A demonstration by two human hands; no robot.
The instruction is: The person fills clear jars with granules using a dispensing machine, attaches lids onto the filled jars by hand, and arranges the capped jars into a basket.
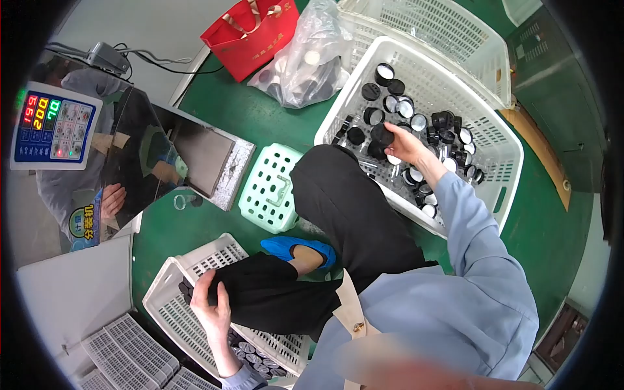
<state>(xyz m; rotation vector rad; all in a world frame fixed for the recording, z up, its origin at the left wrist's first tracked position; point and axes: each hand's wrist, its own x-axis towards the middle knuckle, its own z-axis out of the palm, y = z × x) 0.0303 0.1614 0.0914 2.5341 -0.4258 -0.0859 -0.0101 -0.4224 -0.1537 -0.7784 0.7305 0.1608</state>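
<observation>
My right hand reaches into a white crate of loose jars and lids. Its fingers are closed on a round black lid; another dark round piece lies just below it. My left hand is by my left knee, over the edge of a lower white basket. Its thumb and fingers are apart, with no held thing visible. Black ribbed caps lie in that basket, partly hidden by my arm and leg.
A machine with a lit number panel and metal tray stands left. A pale green stool is before my knees. Behind are a red bag, a plastic bag of jars and another crate. Stacked baskets stand lower left.
</observation>
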